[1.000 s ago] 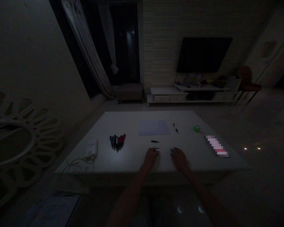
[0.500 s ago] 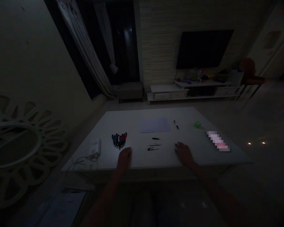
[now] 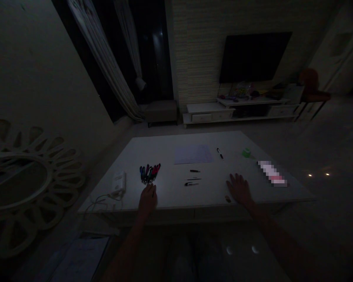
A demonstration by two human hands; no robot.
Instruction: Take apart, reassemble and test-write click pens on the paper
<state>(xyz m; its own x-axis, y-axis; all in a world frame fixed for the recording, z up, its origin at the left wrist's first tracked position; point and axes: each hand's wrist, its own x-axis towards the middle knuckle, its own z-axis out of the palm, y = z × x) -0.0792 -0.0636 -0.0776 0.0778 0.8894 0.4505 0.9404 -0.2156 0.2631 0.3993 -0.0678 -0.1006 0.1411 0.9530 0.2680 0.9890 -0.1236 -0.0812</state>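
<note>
My left hand (image 3: 148, 197) is at the lower ends of a bundle of pens (image 3: 150, 172), on the left of the white table (image 3: 161, 149). Its fingers look curled together; whether they hold anything is hidden in the dim light. The pens are in several colours, fanned out side by side. My right hand (image 3: 239, 188) rests flat with fingers spread, holding nothing. A small dark oval mark (image 3: 228, 199) shows beside it. Between my hands lie a short dark pen (image 3: 195, 170), a thin dark stick (image 3: 192, 179) and a pen with a clear barrel (image 3: 191, 184).
A pale sheet of paper (image 3: 193, 154) and a single pen (image 3: 220, 153) lie farther back. To the right are a green object (image 3: 246, 152) and a blurred-out phone-shaped item (image 3: 271, 172). A white power strip (image 3: 119, 182) with cables is at the left edge.
My left hand has moved left to the pens' lower ends, and the pens have shifted slightly. My right hand has slid right, away from the middle items.
</note>
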